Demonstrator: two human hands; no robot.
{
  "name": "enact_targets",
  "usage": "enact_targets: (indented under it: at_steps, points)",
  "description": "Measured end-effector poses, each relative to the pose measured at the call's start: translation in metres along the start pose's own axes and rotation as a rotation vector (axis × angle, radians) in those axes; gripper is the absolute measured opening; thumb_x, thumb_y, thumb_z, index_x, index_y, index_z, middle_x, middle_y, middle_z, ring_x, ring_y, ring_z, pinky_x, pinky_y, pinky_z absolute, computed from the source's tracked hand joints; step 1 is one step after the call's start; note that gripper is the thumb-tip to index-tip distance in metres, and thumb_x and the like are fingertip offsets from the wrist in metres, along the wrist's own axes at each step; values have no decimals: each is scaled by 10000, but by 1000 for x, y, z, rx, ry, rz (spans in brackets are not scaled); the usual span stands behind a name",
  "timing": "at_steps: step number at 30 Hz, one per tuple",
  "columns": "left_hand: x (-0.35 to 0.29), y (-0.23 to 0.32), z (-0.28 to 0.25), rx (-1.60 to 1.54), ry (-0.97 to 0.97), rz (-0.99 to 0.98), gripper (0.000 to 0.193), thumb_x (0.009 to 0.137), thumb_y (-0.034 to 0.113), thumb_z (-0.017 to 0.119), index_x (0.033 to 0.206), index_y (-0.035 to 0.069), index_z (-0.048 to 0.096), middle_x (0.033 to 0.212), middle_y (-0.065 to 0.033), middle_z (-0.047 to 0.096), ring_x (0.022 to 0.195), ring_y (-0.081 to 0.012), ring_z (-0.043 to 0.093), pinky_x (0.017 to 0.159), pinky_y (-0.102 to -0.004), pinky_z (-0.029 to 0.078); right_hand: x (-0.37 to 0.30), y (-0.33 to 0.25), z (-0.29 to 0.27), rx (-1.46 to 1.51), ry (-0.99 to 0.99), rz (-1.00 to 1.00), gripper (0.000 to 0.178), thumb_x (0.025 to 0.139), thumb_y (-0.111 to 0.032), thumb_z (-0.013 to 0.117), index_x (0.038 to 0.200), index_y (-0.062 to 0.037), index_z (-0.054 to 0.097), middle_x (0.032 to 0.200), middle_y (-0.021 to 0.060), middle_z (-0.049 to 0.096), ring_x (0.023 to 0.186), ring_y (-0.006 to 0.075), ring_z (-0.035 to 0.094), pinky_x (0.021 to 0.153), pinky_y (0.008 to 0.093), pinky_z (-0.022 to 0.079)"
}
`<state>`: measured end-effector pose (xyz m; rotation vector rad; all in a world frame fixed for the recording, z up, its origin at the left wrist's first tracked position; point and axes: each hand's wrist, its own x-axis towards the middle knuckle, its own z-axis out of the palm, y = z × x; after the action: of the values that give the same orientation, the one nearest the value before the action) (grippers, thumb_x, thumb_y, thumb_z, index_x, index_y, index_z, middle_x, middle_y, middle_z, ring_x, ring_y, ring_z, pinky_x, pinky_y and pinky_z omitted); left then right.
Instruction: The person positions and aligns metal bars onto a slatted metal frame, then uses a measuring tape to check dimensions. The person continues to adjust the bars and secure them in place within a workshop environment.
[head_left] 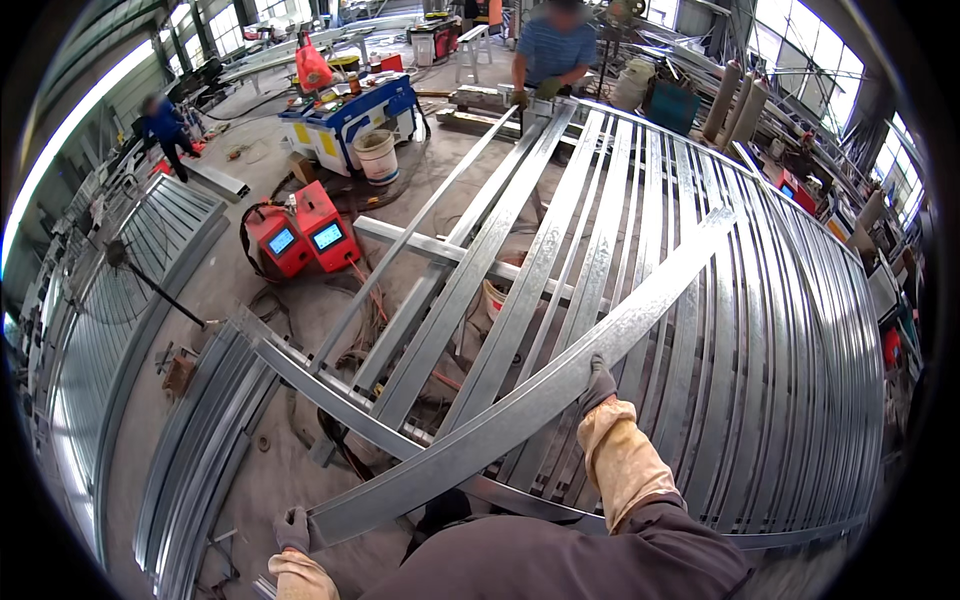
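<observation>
A long flat galvanized steel bar [520,405] lies slantwise above the slatted metal frame [400,440], from near my body up to the far right. My left hand [293,529], in a dark glove, grips its near end at the lower left. Farther along, my right hand [598,386], gloved too, is closed on the bar's near edge; part of its fingers is hidden behind the metal. Several parallel steel slats [560,240] run away from me under the bar, with wider gaps on the left side of the frame.
Two red machines with lit screens [310,232] stand on the floor left of the frame. Stacked steel profiles [200,440] lie at the left. A person in a blue shirt [555,50] holds a slat at the far end. A white bucket [376,157] stands by a blue-and-white workbench [340,130].
</observation>
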<state>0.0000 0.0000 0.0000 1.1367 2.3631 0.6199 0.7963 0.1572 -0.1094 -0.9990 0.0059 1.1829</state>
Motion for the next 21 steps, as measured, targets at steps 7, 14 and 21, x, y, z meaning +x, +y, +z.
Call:
enact_targets:
  at_steps: [7, 14, 21]
  points:
    - [63, 61, 12, -189, -135, -74, 189, 907, 207, 710, 916, 18, 706, 737, -5, 646, 654, -98, 556, 598, -297, 471, -8, -6, 59, 53, 131, 22, 496, 998, -442, 654, 1319, -67, 607, 1159, 111, 707, 971, 316, 701, 824, 471, 610]
    - [81, 62, 13, -172, -144, 44, 172, 903, 187, 720, 935, 20, 693, 729, -17, 650, 636, -106, 567, 589, -295, 479, -7, -7, 56, 84, 99, 66, 521, 1048, -445, 550, 1355, -26, 584, 1247, 167, 687, 1138, 357, 656, 1038, 510, 528]
    - [87, 73, -13, -87, -338, -61, 192, 886, 186, 728, 942, 3, 714, 779, -49, 694, 679, -123, 607, 646, -315, 511, -38, -16, 94, 128, 132, 58, 486, 1061, -368, 543, 1354, 19, 566, 1223, 188, 693, 1078, 379, 687, 997, 524, 556]
